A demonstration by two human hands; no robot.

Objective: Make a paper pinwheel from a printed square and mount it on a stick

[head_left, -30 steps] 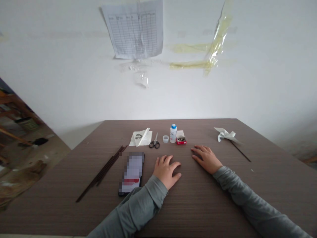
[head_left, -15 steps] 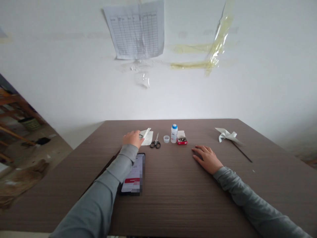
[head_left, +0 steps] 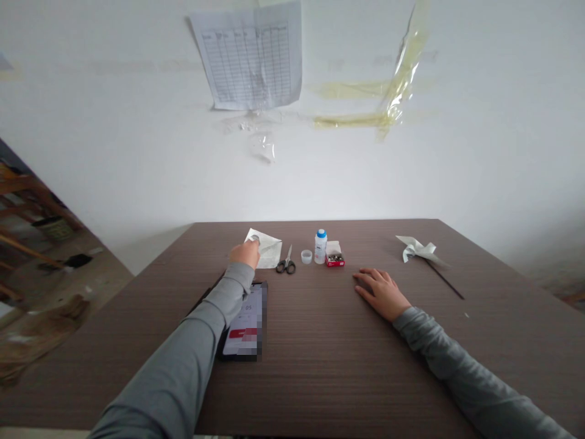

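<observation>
My left hand [head_left: 245,253] is closed on the near-left part of a white sheet of paper [head_left: 259,235], which has a dark print on it. It lies over another pale sheet [head_left: 270,258] at the back left of the table; my fingertips are partly hidden. Just right of the sheets lie black-handled scissors [head_left: 286,264]. My right hand [head_left: 382,294] rests flat on the tabletop, fingers stretched out, holding nothing. Beyond its fingertips stands a small open red box [head_left: 335,262] with shiny metal bits inside.
A white bottle with a blue cap [head_left: 320,247] and a small clear cup [head_left: 306,256] stand at the back middle. A phone [head_left: 244,323] and dark sticks [head_left: 201,300] lie by my left arm. A paper pinwheel [head_left: 420,249] on a dark stick lies right.
My left hand has gone from the table's middle, over the phone, to the papers at the back left. The upper sheet has been raised and turned. My right hand stays put.
</observation>
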